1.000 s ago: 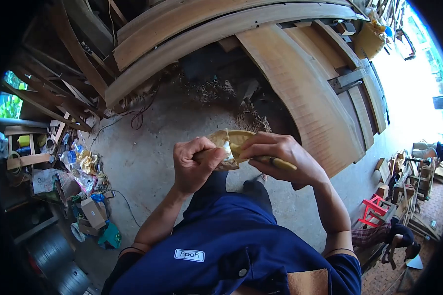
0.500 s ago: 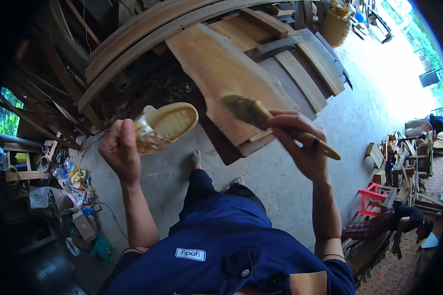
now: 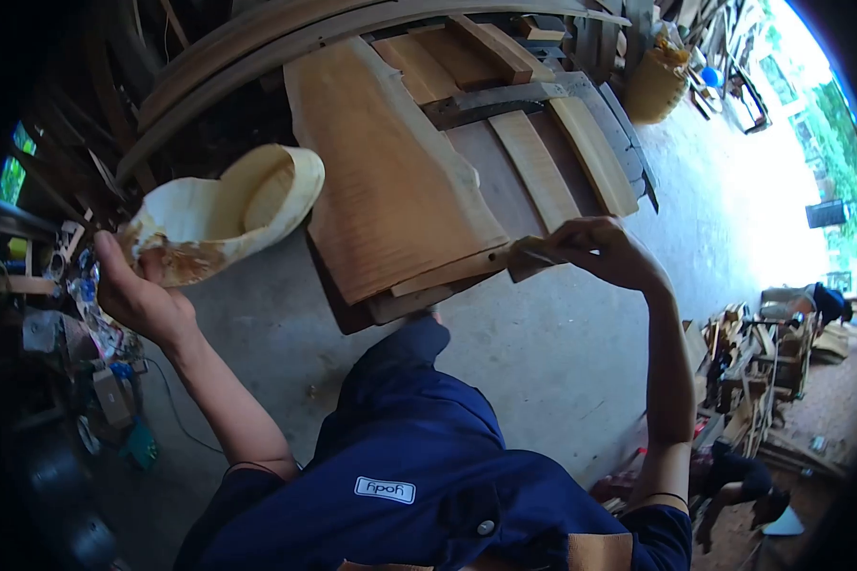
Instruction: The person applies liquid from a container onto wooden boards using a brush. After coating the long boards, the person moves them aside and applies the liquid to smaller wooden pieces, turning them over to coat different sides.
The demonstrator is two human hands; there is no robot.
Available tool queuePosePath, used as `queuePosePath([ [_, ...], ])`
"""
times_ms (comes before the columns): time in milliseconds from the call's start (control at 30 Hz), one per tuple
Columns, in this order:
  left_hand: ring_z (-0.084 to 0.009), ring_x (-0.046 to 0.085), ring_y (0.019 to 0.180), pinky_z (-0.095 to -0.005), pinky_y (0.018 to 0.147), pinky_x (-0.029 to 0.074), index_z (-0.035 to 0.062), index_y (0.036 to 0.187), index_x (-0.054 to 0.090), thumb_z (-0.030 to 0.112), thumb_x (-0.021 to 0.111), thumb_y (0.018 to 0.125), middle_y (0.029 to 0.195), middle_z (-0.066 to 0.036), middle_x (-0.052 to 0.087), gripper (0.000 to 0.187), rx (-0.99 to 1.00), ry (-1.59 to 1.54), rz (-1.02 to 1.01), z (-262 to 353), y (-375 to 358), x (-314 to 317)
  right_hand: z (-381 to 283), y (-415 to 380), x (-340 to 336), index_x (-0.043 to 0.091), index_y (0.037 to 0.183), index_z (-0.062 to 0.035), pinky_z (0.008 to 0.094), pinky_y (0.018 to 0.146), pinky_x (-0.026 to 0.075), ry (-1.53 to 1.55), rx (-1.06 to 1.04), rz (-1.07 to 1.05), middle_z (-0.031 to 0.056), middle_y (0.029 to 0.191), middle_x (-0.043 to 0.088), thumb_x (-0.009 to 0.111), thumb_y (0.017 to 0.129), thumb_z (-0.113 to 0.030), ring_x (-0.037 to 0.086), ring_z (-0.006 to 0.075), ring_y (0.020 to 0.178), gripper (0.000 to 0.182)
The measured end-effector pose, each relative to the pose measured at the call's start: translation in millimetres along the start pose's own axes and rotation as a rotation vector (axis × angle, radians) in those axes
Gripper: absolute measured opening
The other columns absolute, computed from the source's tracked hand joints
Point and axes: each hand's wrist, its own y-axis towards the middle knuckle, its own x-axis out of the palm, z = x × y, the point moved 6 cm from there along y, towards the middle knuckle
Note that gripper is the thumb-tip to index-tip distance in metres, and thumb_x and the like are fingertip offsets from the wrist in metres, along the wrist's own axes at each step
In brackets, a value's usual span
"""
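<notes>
My left hand (image 3: 145, 297) grips the stained end of a cut-open cream plastic container (image 3: 221, 214), tilted so its hollow inside shows. Brown, sticky-looking residue coats the rim near my thumb. In my right hand (image 3: 617, 255) is a brush (image 3: 531, 259), its head lowered at the front corner of the wide boards; its handle is mostly hidden by my fingers. The widest board (image 3: 381, 181), brown with a wavy edge, lies between my hands. Narrower planks (image 3: 533, 167) rest beside it on the right.
Long curved timbers (image 3: 257, 71) run behind the boards. A yellowish plastic jug (image 3: 655, 88) stands at the back right. Scrap wood (image 3: 747, 381) is heaped at the right, where another person (image 3: 747, 487) bends over. Bags and boxes (image 3: 114, 400) clutter the left side.
The container has moved left and tipped, showing more of its inside. My right hand has turned the brush down toward the board's front edge. My body has moved closer to the boards.
</notes>
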Motion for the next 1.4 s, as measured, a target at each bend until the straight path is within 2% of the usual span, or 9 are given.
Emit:
queuePosePath([
  [233,-0.0051,0.029,0.053,-0.0216,0.049,0.023,0.0052,0.076,0.056,0.033,0.058,0.091,0.066,0.003,0.043,0.032,0.065,-0.038,0.182,27,-35,58,14,128,-42,0.068,0.095,-0.0055,0.028,0.075,0.052,-0.015,-0.151,-0.143,0.006,0.086,0.069,0.065,0.085,-0.016,0.065,0.0137,0.08,0.015],
  [333,-0.0052,0.031,0.053,-0.0203,0.049,0.024,0.0055,0.076,0.057,0.033,0.058,0.091,0.066,0.003,0.044,0.031,0.062,-0.073,0.153,36,-42,70,34,167,-41,0.068,0.097,-0.0063,0.0304,0.076,0.052,-0.021,-0.144,-0.039,0.0055,0.09,0.069,0.065,0.084,-0.014,0.066,0.0163,0.083,0.015],
  [467,-0.0063,0.031,0.052,-0.0214,0.05,0.025,0.007,0.069,0.05,0.035,0.056,0.092,0.06,0.003,0.036,0.037,0.069,-0.056,0.162,48,-54,64,26,161,-44,0.069,0.09,-0.0072,0.0355,0.074,0.054,-0.155,-0.598,0.083,0.0092,0.094,0.069,0.064,0.079,-0.006,0.066,0.0242,0.085,0.012],
  [800,-0.0074,0.032,0.051,-0.0226,0.054,0.031,0.0084,0.057,0.044,0.035,0.056,0.093,0.054,0.002,0.036,0.047,0.21,0.174,0.577,114,-178,56,60,46,-55,0.068,0.093,-0.0075,0.0347,0.072,0.055,0.117,-0.74,-0.504,0.0077,0.094,0.067,0.066,0.078,-0.006,0.066,0.0231,0.085,0.016],
  [867,-0.0075,0.031,0.05,-0.023,0.054,0.032,0.0091,0.056,0.042,0.035,0.055,0.093,0.053,0.003,0.034,0.048,0.191,0.263,0.69,132,-215,69,90,69,-58,0.068,0.094,-0.0068,0.0317,0.069,0.055,0.274,-0.584,-0.673,0.0069,0.092,0.068,0.066,0.082,-0.008,0.067,0.0189,0.081,0.012],
  [1067,-0.0062,0.029,0.049,-0.0222,0.05,0.025,0.01,0.057,0.04,0.034,0.054,0.094,0.053,0.004,0.032,0.047,0.248,0.26,0.687,182,-301,89,98,169,-106,0.07,0.092,-0.007,0.0291,0.067,0.053,0.061,-0.623,-0.286,0.0089,0.085,0.07,0.067,0.081,-0.014,0.066,0.0171,0.072,0.013],
  [1133,-0.0052,0.028,0.049,-0.0221,0.048,0.023,0.01,0.06,0.045,0.034,0.054,0.094,0.053,0.005,0.032,0.043,0.2,0.358,0.737,192,-327,85,102,186,-110,0.069,0.096,-0.0067,0.03,0.068,0.053,0.064,-0.885,-0.107,0.0083,0.084,0.069,0.067,0.082,-0.011,0.066,0.0164,0.075,0.015],
  [1300,-0.0046,0.053,0.063,-0.0181,0.053,0.037,0.0054,0.081,0.065,0.032,0.059,0.091,0.073,0.001,0.06,0.029,-0.014,0.611,0.846,183,-371,55,93,111,-109,0.067,0.095,-0.0094,0.0355,0.063,0.052,-0.012,-1.113,-0.19,0.0091,0.083,0.066,0.061,0.075,-0.006,0.065,0.0257,0.072,0.022],
  [1400,-0.0057,0.052,0.068,-0.0209,0.056,0.038,0.006,0.085,0.065,0.034,0.057,0.091,0.076,0.001,0.059,0.03,-0.221,0.68,0.706,166,-377,42,85,80,-105,0.065,0.087,-0.0049,0.033,0.064,0.052,0.097,-0.952,-0.381,0.0105,0.08,0.065,0.064,0.079,-0.011,0.065,0.0248,0.068,0.01],
])
